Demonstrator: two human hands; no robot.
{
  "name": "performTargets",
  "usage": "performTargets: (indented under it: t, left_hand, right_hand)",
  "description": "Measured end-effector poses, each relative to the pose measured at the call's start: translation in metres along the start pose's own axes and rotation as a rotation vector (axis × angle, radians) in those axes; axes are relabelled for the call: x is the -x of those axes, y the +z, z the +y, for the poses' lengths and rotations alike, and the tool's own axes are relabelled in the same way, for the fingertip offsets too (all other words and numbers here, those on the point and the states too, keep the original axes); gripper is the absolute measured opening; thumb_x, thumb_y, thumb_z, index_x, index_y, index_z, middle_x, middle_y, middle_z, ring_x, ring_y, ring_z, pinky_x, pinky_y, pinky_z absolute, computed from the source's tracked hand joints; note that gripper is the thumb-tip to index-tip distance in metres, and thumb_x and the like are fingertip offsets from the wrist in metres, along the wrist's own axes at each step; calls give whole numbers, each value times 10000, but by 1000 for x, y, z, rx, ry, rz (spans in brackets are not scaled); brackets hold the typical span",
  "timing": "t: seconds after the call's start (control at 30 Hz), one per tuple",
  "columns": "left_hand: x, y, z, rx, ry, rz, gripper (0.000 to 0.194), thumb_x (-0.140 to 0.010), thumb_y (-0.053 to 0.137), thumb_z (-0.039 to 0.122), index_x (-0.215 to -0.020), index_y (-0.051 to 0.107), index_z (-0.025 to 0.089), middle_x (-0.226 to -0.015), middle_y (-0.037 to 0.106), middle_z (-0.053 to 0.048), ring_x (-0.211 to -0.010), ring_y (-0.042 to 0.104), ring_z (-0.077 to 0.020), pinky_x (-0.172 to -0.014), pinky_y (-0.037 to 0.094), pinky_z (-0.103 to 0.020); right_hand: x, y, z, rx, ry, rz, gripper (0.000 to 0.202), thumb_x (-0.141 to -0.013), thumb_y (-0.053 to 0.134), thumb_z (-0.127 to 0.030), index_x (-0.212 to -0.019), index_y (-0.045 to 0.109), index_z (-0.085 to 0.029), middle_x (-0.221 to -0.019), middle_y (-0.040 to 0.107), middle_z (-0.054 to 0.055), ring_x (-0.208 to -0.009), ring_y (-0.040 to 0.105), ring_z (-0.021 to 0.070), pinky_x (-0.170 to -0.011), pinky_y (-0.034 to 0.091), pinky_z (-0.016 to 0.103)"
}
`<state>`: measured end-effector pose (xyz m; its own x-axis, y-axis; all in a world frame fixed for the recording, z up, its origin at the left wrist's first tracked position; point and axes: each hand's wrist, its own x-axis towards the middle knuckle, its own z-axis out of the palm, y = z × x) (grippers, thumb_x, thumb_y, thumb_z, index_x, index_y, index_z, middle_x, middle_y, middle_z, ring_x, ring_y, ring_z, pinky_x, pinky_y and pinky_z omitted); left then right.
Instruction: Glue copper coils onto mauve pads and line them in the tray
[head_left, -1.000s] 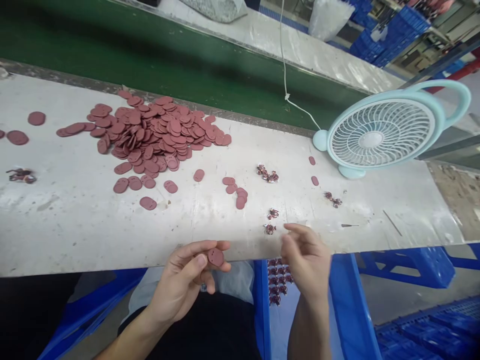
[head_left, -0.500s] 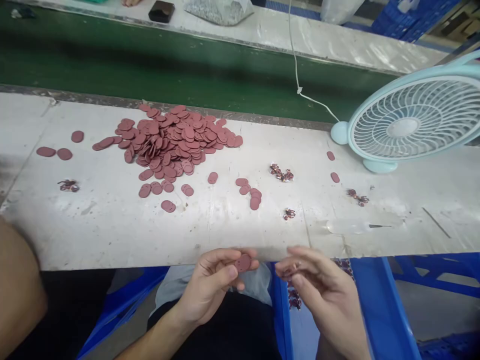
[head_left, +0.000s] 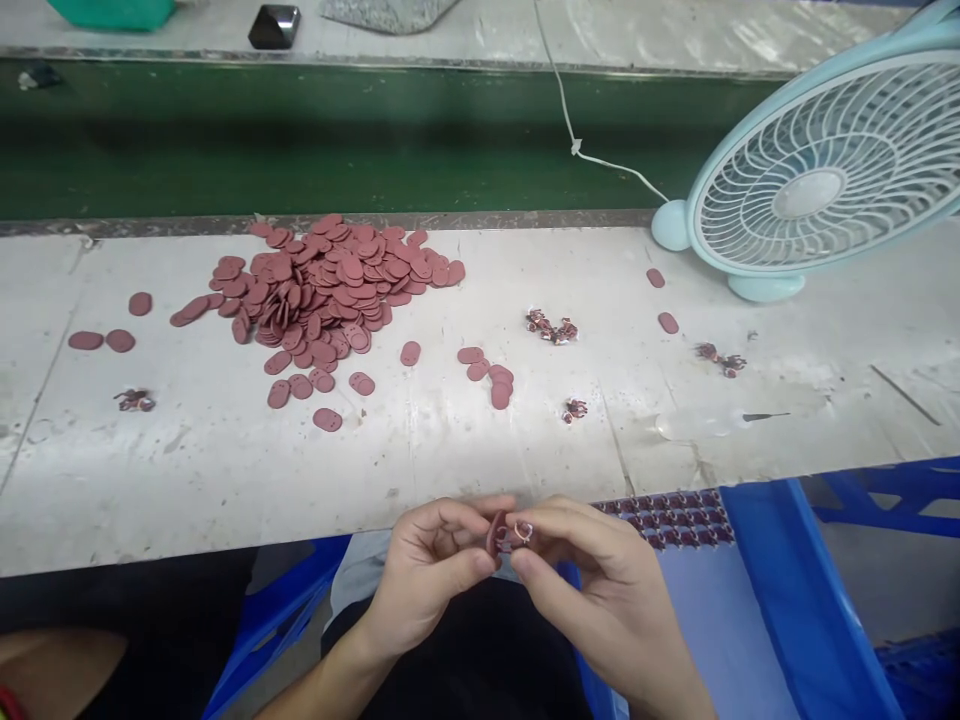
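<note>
Between thumb and fingers, my left hand (head_left: pixel 431 565) pinches a dark red oval disc (head_left: pixel 495 532), now turned nearly edge-on. My right hand (head_left: pixel 600 580) pinches a small copper-wound coil part (head_left: pixel 521 532) with dark legs. The coil part's legs meet the disc's face; whether they pass through its holes I cannot tell. Both hands are close together just off the table's front edge. Beyond them on the white table (head_left: pixel 450 460) lies a large heap of similar red discs (head_left: pixel 330 275). Loose coil parts (head_left: pixel 553 327) lie to the right of it.
A light blue fan (head_left: pixel 810 190) stands at the right, its white cord (head_left: pixel 575 147) running back. A clear-handled tool (head_left: pixel 705 425) lies near the front right. Below the edge, a blue bin (head_left: pixel 810 600) holds rows of finished-looking parts (head_left: pixel 675 518). Another person's arm (head_left: pixel 60 660) shows at lower left.
My right hand has moved left, bringing the coil part against the disc. The disc has turned from face-on to nearly edge-on. The view has shifted, and more rows in the bin show.
</note>
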<state>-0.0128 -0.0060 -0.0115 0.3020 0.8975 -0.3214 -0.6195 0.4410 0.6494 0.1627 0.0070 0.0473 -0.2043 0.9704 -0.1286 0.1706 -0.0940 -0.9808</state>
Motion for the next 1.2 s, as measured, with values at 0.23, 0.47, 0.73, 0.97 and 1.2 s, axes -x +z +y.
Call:
performTargets:
  t: [0.23, 0.47, 0.73, 0.97, 1.2]
  left_hand:
    - [-1, 2, -1, -66, -8, 26, 87, -769, 809, 139, -802, 783, 215, -1137, 785, -56, -959, 749, -205, -872, 585, -319]
    - [-3, 11, -2, -76, 11, 109, 68, -754, 830, 227, -712, 783, 203, -995, 809, -71, -1067, 718, -285, -951, 549, -410]
    - [-3, 9, -5, -84, 43, 116, 40, -790, 800, 207, -753, 783, 207, -992, 811, -78, -1113, 705, -293, -962, 548, -418]
    - [-5, 11, -4, -83, 66, 119, 49, -809, 780, 186, -762, 779, 198, -1075, 797, -82, -1047, 727, -260, -924, 566, -379]
    - [-6, 11, 8, -174, 152, 26, 125, -845, 745, 236, -969, 764, 233, -1288, 715, -99, -1093, 717, -281, -884, 603, -393]
  right_hand:
    - [-3, -10, -3, 19, 65, -115, 249, -902, 661, -184, -1105, 737, -307, -967, 736, 15, -786, 683, 146, -679, 561, 240]
    - [-7, -11, -2, -153, 185, -133, 175, -919, 682, -256, -1072, 748, -308, -997, 739, 21, -871, 707, 164, -758, 591, 283]
    - [-4, -6, 6, -253, 191, -75, 158, -891, 719, -242, -1028, 760, -307, -1042, 743, 30, -937, 713, 197, -797, 602, 316]
    - [-6, -1, 9, -258, 161, -43, 168, -890, 718, -232, -1039, 761, -296, -1009, 741, 31, -895, 705, 179, -765, 593, 284]
    - [-4, -4, 24, -495, 178, 15, 162, -891, 717, -255, -1042, 762, -292, -926, 741, 26, -767, 685, 144, -695, 591, 260]
